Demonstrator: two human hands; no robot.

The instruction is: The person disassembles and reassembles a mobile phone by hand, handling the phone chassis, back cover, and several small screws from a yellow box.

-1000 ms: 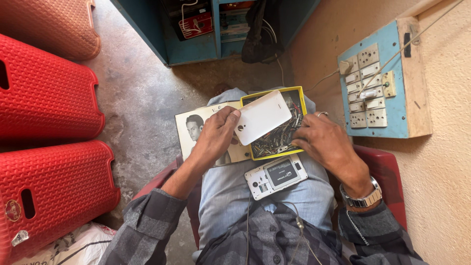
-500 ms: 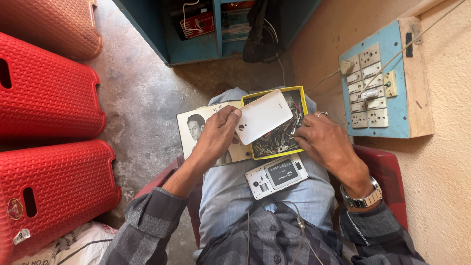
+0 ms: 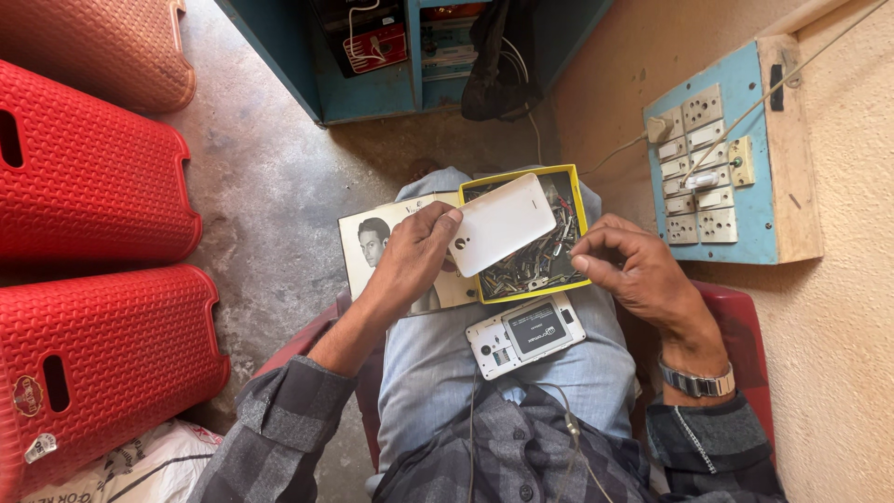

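Two hands are kept busy over a lap here. A white back cover [image 3: 501,224] of a phone is gripped at its lower-left corner by the left hand [image 3: 410,261], fingers curled round its edge, and it's held flat over a yellow tray [image 3: 472,264] full of tiny screws and bits, so a good chunk of the tray's contents is blocked from view. The right hand [image 3: 633,270] is hovered at the tray's right rim with thumb and fingertips pinched together; whether something small is caught in that pinch can't be told. A metal wristwatch [image 3: 697,380] is worn on that wrist.

Just below the tray, an opened phone [image 3: 526,335] is laid on the jeans with its dark battery exposed. A booklet [image 3: 372,244] with a printed portrait is tucked under the left hand and tray. Red plastic chairs [image 3: 93,270] are stacked off to the left on the concrete floor, a blue cabinet [image 3: 372,88] is seen up top, and a blue switchboard [image 3: 717,168] is mounted on the wall at right.

Compared with half a second back, hardly anything has been changed: the cover is held in the same spot, and the right hand's fingers are drawn slightly tighter.
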